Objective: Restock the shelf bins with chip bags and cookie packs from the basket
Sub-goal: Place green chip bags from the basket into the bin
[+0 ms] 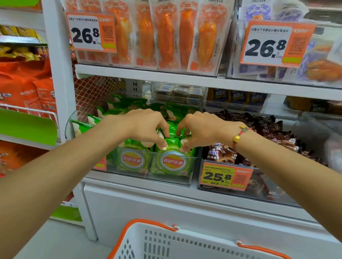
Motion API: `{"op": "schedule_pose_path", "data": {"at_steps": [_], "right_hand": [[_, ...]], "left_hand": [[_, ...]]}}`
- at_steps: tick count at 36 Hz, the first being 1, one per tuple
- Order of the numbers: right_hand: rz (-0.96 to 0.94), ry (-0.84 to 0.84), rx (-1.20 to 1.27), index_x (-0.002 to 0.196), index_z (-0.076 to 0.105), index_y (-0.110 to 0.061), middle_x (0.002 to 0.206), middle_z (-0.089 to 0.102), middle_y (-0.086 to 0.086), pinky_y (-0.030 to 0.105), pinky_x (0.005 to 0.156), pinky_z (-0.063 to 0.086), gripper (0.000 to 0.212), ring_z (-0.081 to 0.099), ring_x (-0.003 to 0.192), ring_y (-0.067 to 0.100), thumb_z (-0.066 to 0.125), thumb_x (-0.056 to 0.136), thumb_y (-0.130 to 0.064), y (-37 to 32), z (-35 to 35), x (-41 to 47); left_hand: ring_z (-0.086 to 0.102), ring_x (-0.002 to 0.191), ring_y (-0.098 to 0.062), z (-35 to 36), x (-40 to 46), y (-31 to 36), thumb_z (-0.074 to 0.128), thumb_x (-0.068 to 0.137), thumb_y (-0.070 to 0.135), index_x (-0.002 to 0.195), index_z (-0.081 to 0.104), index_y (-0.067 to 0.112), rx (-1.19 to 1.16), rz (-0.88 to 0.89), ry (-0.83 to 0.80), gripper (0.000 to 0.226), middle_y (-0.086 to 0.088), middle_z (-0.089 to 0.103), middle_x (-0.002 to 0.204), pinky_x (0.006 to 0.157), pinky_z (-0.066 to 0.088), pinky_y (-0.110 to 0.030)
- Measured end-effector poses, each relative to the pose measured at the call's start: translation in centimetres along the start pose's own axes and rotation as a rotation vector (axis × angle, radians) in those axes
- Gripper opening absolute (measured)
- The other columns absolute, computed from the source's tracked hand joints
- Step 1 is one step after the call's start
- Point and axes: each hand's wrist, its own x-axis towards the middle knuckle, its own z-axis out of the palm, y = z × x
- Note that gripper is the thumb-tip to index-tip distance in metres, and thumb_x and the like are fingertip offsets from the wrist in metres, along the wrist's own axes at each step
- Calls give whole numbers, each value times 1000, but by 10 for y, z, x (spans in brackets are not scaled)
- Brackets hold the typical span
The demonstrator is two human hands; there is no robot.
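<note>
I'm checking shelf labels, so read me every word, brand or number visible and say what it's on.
"Lay's": front green chip bags in the clear bin.
"26.8": upper left price tag.
"26.8": upper right price tag.
"25.8", small "26.8": lower price tag.
"85%": dark packs.
Remaining small print: unreadable.

Green chip bag [172,149] upright in clear bin [192,169]

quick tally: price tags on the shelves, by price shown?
26.8 tags: 2 (upper left, upper right)
25.8 tag: 1 (on the cookie bin)
Total: 3 readable; one more beside the chip bin is mostly hidden by the arm.
</note>
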Motion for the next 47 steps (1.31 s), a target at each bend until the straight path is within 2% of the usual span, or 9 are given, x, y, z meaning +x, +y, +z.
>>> {"op": "schedule_pose_path", "data": {"at_steps": [9,14,18,23,31,36,38,42,47], "right_hand": [[1,-164,-40,123,61,-29,114,62,-1,29,76,40,54,56,104,21,77,74,-44,-9,2,12],[10,-287,-41,132,55,-26,122,57,0,34,94,47,59,55,111,22,73,79,-43,-11,-12,10],[-10,-146,-99,139,46,-25,130,54,6,36,89,45,52,53,118,27,60,90,-32,-13,-2,-11],[-41,62,-74,138,48,-30,131,54,2,35,89,43,47,51,120,25,56,92,-22,-15,7,-25],[-47,-61,-97,128,57,-34,117,62,1,32,82,44,47,57,109,26,64,85,-18,-16,2,-4],[-37,-56,-81,130,55,-33,120,62,2,32,82,43,48,56,112,26,64,84,-19,-14,2,-6],[-15,-1,-34,134,52,-31,128,58,3,34,87,43,49,53,118,26,60,87,-19,-13,6,-17],[-65,311,131,129,57,-23,128,58,4,40,92,48,41,50,124,24,59,89,-16,-14,25,-57],[-66,504,387,108,67,-21,99,64,-3,37,70,53,24,61,91,19,67,84,-16,-21,84,-117]], "left_hand": [[53,88,-14,14,7,-2,68,80,52,108,68,38,30,3,-126,32,11,60,85,68,40,-29],[61,90,-7,3,-3,-4,70,81,45,111,70,32,-138,-40,-150,32,15,69,102,84,48,-29],[50,124,-16,14,-23,-8,63,87,45,128,57,34,-215,-105,88,43,10,54,136,98,42,-34],[45,126,-29,34,-32,-7,52,92,50,124,56,41,-128,-216,178,34,4,57,128,89,46,-43],[53,115,-26,35,-26,-1,51,93,50,125,54,39,-73,-253,161,35,7,58,126,77,40,-34],[45,125,-29,33,-27,7,45,97,43,133,48,32,-30,-273,105,38,-2,50,136,87,40,-40],[43,126,-27,35,-35,14,47,97,37,133,49,29,-53,-277,179,37,-2,49,137,89,40,-39],[52,112,-20,54,-64,34,57,92,26,121,60,26,-177,-191,595,29,4,61,120,83,42,-35],[54,94,-11,98,-95,73,61,90,23,104,65,28,-455,-252,767,16,12,63,101,65,40,-27]]}}
